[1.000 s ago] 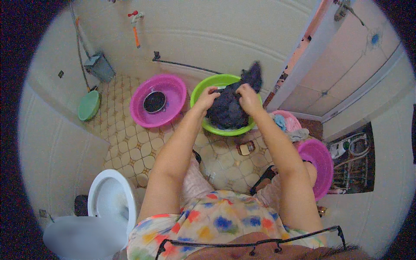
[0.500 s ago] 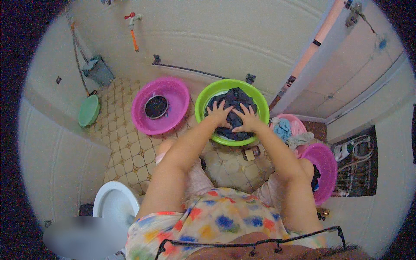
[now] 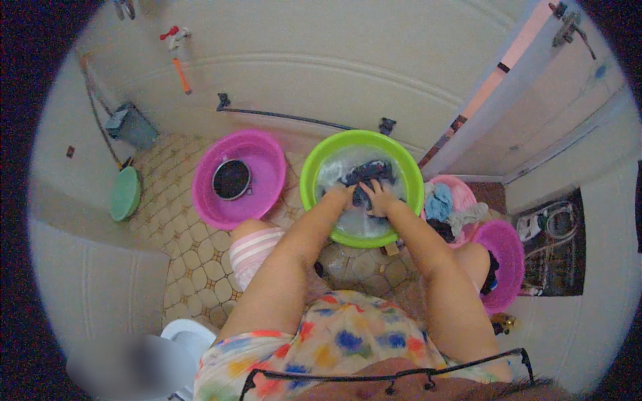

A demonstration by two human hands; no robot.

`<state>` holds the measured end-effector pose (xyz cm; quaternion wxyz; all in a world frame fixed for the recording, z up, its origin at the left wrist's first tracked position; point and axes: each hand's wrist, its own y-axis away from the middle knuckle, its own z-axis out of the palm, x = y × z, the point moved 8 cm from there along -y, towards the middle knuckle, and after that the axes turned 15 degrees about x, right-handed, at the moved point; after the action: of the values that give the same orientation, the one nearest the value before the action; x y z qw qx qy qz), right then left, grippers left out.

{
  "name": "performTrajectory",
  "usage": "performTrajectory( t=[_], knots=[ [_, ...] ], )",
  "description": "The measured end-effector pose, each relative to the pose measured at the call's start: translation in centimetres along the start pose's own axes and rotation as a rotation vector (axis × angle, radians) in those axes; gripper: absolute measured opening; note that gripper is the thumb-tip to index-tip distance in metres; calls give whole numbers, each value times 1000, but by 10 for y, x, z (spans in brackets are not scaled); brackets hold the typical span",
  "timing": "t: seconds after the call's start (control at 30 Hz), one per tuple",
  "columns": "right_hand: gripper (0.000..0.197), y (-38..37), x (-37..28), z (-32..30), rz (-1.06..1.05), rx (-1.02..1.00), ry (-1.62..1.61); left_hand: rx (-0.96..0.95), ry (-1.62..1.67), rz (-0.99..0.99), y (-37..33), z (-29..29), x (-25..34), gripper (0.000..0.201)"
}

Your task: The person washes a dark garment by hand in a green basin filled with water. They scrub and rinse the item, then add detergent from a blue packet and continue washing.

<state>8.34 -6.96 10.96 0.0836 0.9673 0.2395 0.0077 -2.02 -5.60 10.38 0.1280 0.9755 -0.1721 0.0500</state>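
Observation:
A lime-green basin (image 3: 306, 164) of cloudy water stands on the floor in front of me. A dark garment (image 3: 368, 174) lies in it, partly under the water and bunched toward the far side. My left hand (image 3: 343, 198) is down in the basin against the garment's near left part, its fingers mostly hidden by water and cloth. Beside it, my right hand (image 3: 380, 199) rests on the garment with its fingers spread, pressing down.
Left of it stands a pink basin (image 3: 267, 204) holding a dark round container (image 3: 231, 179). To the right are a pink tub (image 3: 463, 194) heaped with clothes (image 3: 439, 202) and another magenta basin (image 3: 509, 267). A wall pipe (image 3: 287, 115) runs behind, and a toilet (image 3: 189, 337) is at lower left.
The garment, spread wide before, is now smaller and sunk into the water, with cloudy water showing around it. Both hands have sunk lower into the basin. The view has shifted slightly.

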Motion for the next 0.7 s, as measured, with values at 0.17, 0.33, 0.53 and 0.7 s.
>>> performTrajectory(
  t=[0.17, 0.33, 0.53, 0.7],
  knots=[
    [79, 3, 11, 16, 171, -184, 26, -130, 144, -99, -13, 23, -1, 45],
    [71, -13, 25, 60, 130, -156, 83, -56, -12, -6, -39, 50, -7, 45],
    [61, -16, 7, 4, 31, 188, -69, 7, -154, 119, -15, -9, 5, 63],
    [44, -23, 29, -26, 58, 328, -600, 111, 352, -50, -11, -33, -17, 70]
  ],
)
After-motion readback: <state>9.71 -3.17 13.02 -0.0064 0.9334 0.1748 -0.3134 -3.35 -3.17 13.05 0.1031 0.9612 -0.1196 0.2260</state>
